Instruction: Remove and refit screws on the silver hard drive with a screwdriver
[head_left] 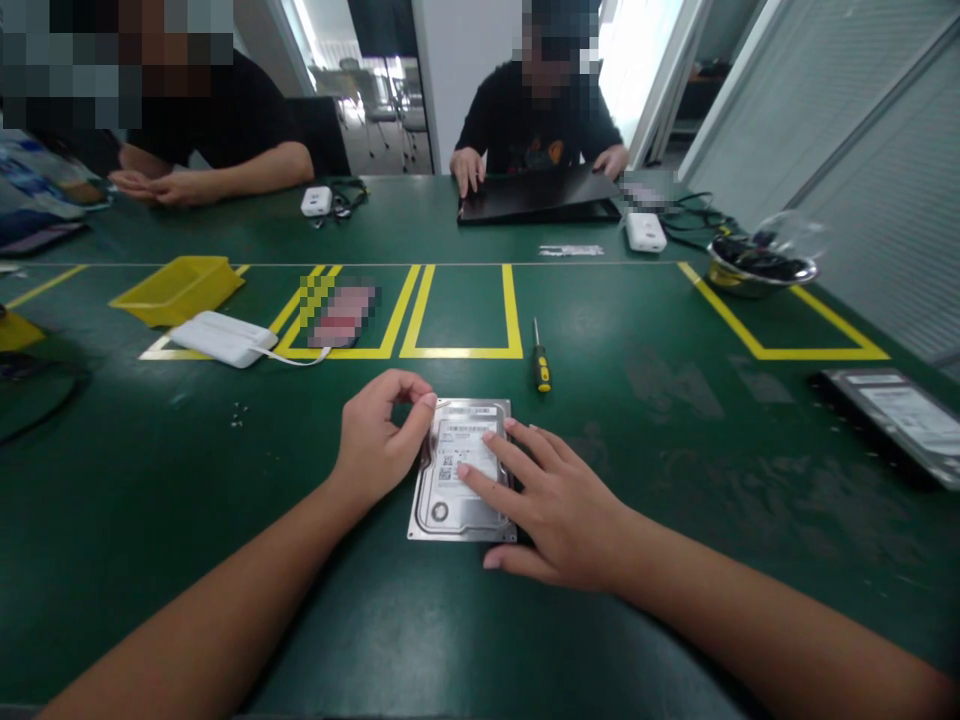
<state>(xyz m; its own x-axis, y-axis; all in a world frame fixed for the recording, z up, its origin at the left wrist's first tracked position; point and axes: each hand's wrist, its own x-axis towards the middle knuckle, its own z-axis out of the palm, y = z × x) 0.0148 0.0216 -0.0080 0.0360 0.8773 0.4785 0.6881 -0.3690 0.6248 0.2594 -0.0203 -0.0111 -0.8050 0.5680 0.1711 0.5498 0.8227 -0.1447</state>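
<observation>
A silver hard drive (459, 500) lies flat on the green table (225, 480) in front of me, label side up. My left hand (379, 440) is curled at the drive's upper left corner, its thumb and fingertips pinching that edge. My right hand (551, 500) rests on the drive's right side with fingers stretched flat across the label. A small screwdriver (540, 358) with a yellow and black handle lies just beyond the drive, untouched.
Yellow tape boxes (461, 352) mark the table ahead. A yellow bin (176, 290) and a white device (221, 338) sit left. A metal bowl (757, 268) and another drive (900, 420) sit right. Tiny screws (238, 412) lie left. Two other people sit across, one at a black laptop (536, 195).
</observation>
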